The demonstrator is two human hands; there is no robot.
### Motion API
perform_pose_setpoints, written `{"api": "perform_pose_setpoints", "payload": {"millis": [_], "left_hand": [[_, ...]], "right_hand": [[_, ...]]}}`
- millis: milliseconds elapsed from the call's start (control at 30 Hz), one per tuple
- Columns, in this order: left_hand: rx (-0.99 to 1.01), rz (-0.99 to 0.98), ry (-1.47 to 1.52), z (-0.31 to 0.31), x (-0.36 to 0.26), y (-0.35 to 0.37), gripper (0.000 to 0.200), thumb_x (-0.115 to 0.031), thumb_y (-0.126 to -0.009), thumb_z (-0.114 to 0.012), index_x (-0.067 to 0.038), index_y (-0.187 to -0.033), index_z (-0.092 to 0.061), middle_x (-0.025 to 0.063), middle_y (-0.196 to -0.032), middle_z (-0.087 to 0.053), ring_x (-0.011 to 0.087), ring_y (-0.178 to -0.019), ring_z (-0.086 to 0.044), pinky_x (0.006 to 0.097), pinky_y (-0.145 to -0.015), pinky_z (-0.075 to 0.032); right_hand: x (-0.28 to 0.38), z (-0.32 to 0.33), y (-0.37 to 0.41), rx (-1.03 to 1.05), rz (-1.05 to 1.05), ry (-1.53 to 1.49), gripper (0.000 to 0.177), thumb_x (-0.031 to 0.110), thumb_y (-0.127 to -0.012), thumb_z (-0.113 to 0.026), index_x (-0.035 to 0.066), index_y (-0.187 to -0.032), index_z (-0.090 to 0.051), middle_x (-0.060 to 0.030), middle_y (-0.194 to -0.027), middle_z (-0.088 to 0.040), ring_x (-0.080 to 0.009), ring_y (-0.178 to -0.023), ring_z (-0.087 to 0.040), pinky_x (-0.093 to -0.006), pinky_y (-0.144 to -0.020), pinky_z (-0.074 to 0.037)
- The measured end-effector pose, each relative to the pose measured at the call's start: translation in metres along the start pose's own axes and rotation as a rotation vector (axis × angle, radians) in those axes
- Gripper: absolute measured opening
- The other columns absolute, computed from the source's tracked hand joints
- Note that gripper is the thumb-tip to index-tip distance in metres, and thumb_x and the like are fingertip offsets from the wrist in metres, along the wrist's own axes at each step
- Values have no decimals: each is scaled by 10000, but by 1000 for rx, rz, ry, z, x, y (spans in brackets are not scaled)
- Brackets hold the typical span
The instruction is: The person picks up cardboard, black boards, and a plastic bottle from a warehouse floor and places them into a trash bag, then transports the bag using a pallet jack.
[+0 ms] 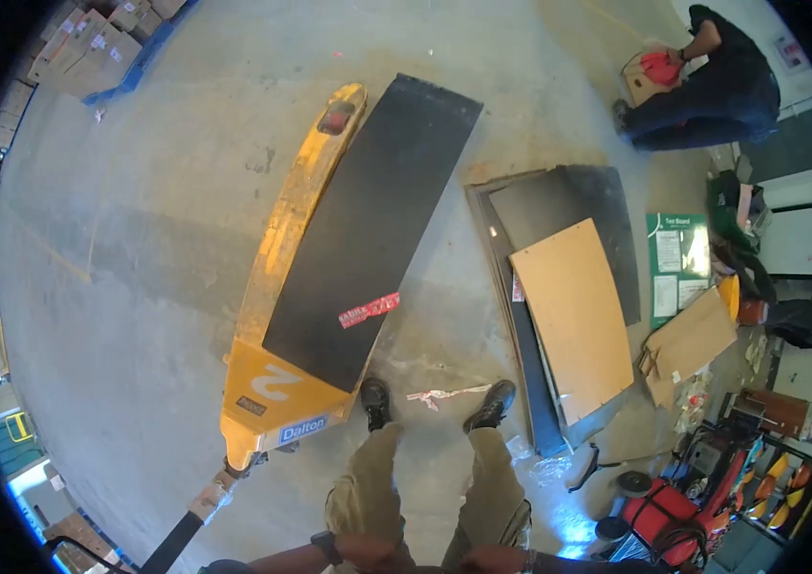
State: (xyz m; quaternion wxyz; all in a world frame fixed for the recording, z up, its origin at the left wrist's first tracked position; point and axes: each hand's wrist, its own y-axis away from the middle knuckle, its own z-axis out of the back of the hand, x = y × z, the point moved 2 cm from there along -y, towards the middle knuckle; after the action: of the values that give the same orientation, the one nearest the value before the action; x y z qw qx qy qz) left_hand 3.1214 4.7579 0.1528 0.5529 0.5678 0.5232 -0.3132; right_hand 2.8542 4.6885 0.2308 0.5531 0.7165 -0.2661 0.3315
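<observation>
At the bottom edge, my left hand [366, 550] hangs close to my body, a dark watch on its wrist. My right hand [499, 559] is at the same height near my other thigh. The fingers of both are mostly hidden. In front of me, a long black board [377, 210] lies across a yellow pallet truck [277, 239]. A strip of red and white tape [369, 311] crosses the board. To the right, a light wood panel [578, 320] rests on a stack of dark boards [559, 206]. Both hands are apart from these things.
The truck's handle [174, 543] reaches toward the lower left. Crumpled tape [444, 393] lies between my shoes. At upper right, a person [717, 91] bends over a cardboard box [643, 84]. Red equipment [674, 521] stands lower right; boxes on a blue pallet [143, 67] stand upper left.
</observation>
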Motion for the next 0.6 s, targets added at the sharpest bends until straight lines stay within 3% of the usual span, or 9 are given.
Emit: {"api": "perform_pose_setpoints", "payload": {"millis": [100,133,167,233,300,333,433,533,600], "left_hand": [[120,-288,285,13,4,7,260,-276,-900,-518,-30,-899,-602,163,-810,-614,280,-711,-584,424,-662,-447],[98,-190,263,38,-6,15,247,-265,-905,-514,-36,-911,-605,147,-841,-616,259,-704,-576,412,-669,-456],[72,-86,244,64,-11,24,235,-255,-910,-510,-43,-923,-608,132,-872,-618,238,-698,-568,399,-676,-464],[-404,-84,394,118,-3,48,293,-291,-901,-507,-24,-957,-614,119,-915,-634,205,-863,-598,363,-783,-471],[-559,-124,589,193,23,66,296,-306,-897,-530,-38,-1000,-602,102,-966,-623,196,-905,-583,341,-821,-461],[-711,-12,306,226,64,66,301,-318,-882,-563,-42,-994,-609,81,-951,-624,177,-921,-583,322,-851,-458],[-1209,239,389,340,124,83,249,-280,-870,-597,-54,-971,-623,55,-909,-643,164,-850,-597,329,-783,-482],[-1466,469,324,465,196,93,355,-372,-845,-612,-36,-956,-631,137,-880,-665,273,-848,-636,364,-763,-495],[-1562,605,144,547,233,96,441,-400,-840,-592,-9,-1044,-611,197,-1021,-637,338,-980,-604,400,-853,-472]], "right_hand": [[7,57,-43,236,-55,-60,301,320,-868,-547,39,-907,-647,-162,-830,-637,-290,-714,-611,-404,-670,-485],[11,87,-60,297,-76,-30,279,289,-878,-549,28,-942,-624,-147,-900,-637,-249,-747,-607,-372,-700,-482],[8,124,-70,86,-61,-16,265,267,-885,-552,22,-965,-618,-129,-913,-635,-225,-750,-603,-353,-697,-481],[7,203,-86,-368,-61,-53,224,220,-897,-559,27,-1001,-601,-84,-897,-625,-174,-744,-589,-312,-684,-477],[-6,277,-102,-727,-37,-299,159,175,-903,-549,59,-1005,-584,-42,-839,-604,-135,-715,-574,-283,-643,-468],[-22,312,-116,-837,8,-496,124,155,-903,-536,81,-995,-576,-28,-810,-593,-124,-697,-569,-276,-613,-463],[-62,418,-154,-788,-82,-900,134,184,-918,-535,114,-1030,-550,6,-842,-567,-98,-716,-560,-254,-604,-470],[-119,512,-216,-888,-225,-944,179,231,-908,-579,153,-1064,-539,-18,-916,-600,-131,-789,-597,-297,-647,-523],[-181,568,-265,-928,-332,-938,390,300,-886,-612,135,-1208,-466,-51,-960,-588,-165,-818,-594,-359,-654,-533]]}}
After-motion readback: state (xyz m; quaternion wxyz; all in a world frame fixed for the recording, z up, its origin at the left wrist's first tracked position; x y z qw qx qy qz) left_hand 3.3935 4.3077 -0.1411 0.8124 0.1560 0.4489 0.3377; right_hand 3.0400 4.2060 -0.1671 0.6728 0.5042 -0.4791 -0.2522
